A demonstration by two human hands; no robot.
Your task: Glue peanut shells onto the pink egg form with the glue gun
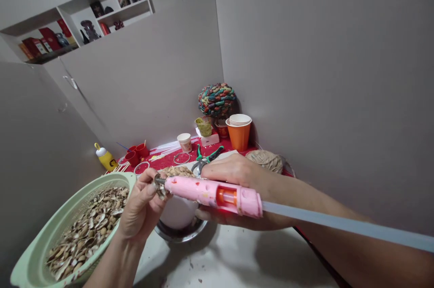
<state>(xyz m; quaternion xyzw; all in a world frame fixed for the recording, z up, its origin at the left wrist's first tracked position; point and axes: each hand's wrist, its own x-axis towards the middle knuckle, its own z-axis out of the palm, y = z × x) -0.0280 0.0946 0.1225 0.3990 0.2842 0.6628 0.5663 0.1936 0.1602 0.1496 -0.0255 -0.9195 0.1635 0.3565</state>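
A pink hot glue gun is in my right hand, which is wrapped round it from behind and below. A long translucent glue stick runs out of its back end toward the right. My left hand pinches a small nutshell right at the nozzle; the fingers partly hide it. Below the gun, a white rounded form sits in a metal bowl. Pale overlapping shells show behind the nozzle, apparently on that form.
A green basket of nutshells stands at left. Behind are green-handled pliers, a paper cup, red cups, an orange cup, a twine ball, a yellow bottle and a colourful shell-covered ball.
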